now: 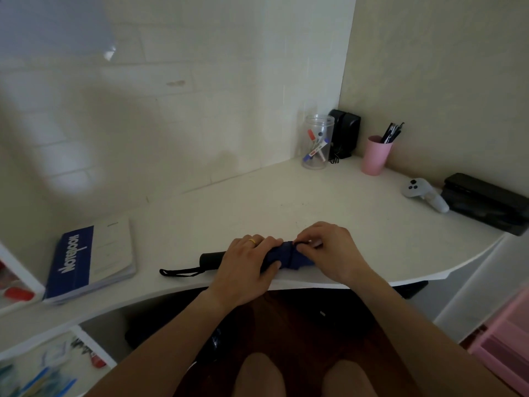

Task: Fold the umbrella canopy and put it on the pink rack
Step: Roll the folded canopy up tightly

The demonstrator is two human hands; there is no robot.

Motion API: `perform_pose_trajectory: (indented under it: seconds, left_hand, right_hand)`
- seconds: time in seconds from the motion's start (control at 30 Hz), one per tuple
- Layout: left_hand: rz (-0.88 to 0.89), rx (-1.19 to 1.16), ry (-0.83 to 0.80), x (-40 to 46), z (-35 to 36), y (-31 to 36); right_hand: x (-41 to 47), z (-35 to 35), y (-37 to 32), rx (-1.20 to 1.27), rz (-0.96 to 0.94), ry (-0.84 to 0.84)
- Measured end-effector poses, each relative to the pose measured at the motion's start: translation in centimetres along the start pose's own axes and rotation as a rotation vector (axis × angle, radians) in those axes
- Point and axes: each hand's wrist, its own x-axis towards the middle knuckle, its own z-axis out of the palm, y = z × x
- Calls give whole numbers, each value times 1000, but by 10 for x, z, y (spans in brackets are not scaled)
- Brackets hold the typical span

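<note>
A collapsed umbrella lies along the front edge of the white desk (286, 202). Its dark blue canopy (289, 255) is rolled up, and its black handle (211, 260) with a black wrist loop (179, 272) points left. My left hand (246, 262) is wrapped around the rolled canopy near the handle. My right hand (326, 247) pinches the thin black strap at the canopy's right part. The pink rack (503, 336) stands low at the right edge of the view, beside the desk.
A blue and white notebook (88, 259) lies at the desk's left. At the back stand a clear jar of markers (317, 141), black speakers (345, 133) and a pink cup of pens (376, 154). A white controller (423, 193) and a black case (486, 202) sit at the right.
</note>
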Motion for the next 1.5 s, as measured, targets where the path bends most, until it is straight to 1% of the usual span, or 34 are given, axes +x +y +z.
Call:
perform_pose_trajectory:
  seconds: [0.1, 0.2, 0.27, 0.33, 0.37, 0.43, 0.47, 0.53, 0.63, 0.7, 0.8, 0.87, 0.93, 1.0, 1.07, 1.13, 1.17, 1.2, 1.23, 1.3, 1.33, 1.37, 1.43, 1.5]
  left_hand:
    - [12, -1, 11, -1, -1, 1]
    - [43, 9, 18, -3, -2, 1]
    - [70, 13, 27, -4, -1, -1]
    - [104, 8, 42, -6, -1, -2]
    - [128, 2, 55, -7, -1, -2]
    - [175, -7, 91, -10, 1, -3]
    - [189, -9, 111, -11, 3, -3]
    - [196, -5, 142, -14, 5, -1]
    - [176, 10, 143, -15, 4, 4]
    - [132, -2, 106, -13, 1, 7]
    - [53, -31, 43, -6, -8, 9]
    - [-39, -126, 44, -1, -15, 9]
    - [-144, -269, 51, 2, -21, 10]
    - [-195, -339, 15, 9, -31, 14]
    - [-205, -339, -64, 21, -47, 23]
    - [-238, -397, -169, 39, -67, 36]
    - [-265, -475, -184, 47, -74, 43]
    - [-293, -566, -152, 55, -78, 50]
    - [-335, -670, -73, 62, -81, 55]
    - [-516, -960, 147, 72, -89, 62]
    - [-618, -1144, 239, 77, -93, 62]
    - [-689, -1310, 309, 81, -97, 63]
    - [-743, -1546, 372, 86, -106, 71]
    - [-773, -1671, 377, 87, -109, 83]
  right_hand:
    - [5, -3, -3, -45, 26, -31]
    - [11, -6, -3, 9, 38, -27]
    - [16, -10, -2, -15, 28, -74]
    - [23, -17, 1, -89, 31, -213]
    - [27, -21, 3, -107, 30, -324]
    - [32, -25, 7, -48, 22, -554]
    - [34, -25, 10, -3, 8, -625]
    - [34, -23, 14, 64, -15, -649]
    - [33, -17, 17, 93, -20, -581]
    - [34, -13, 16, 100, -24, -543]
    - [31, -19, 19, 110, -19, -541]
    - [28, -30, 26, 231, 43, -478]
    - [29, -42, 29, 386, 60, -399]
    - [31, -55, 22, 475, 21, -359]
    - [37, -71, 1, 512, -59, -337]
    - [44, -86, -28, 464, -168, -330]
    - [47, -92, -45, 406, -217, -322]
    - [50, -95, -59, 362, -262, -293]
    - [51, -95, -71, 359, -284, -222]
    - [42, -92, -83, 435, -212, 30]
    - [30, -85, -84, 433, -167, 159]
    - [15, -74, -84, 380, -137, 243]
    - [-19, -44, -86, 182, -120, 255]
    - [-34, -15, -84, -41, -162, 292]
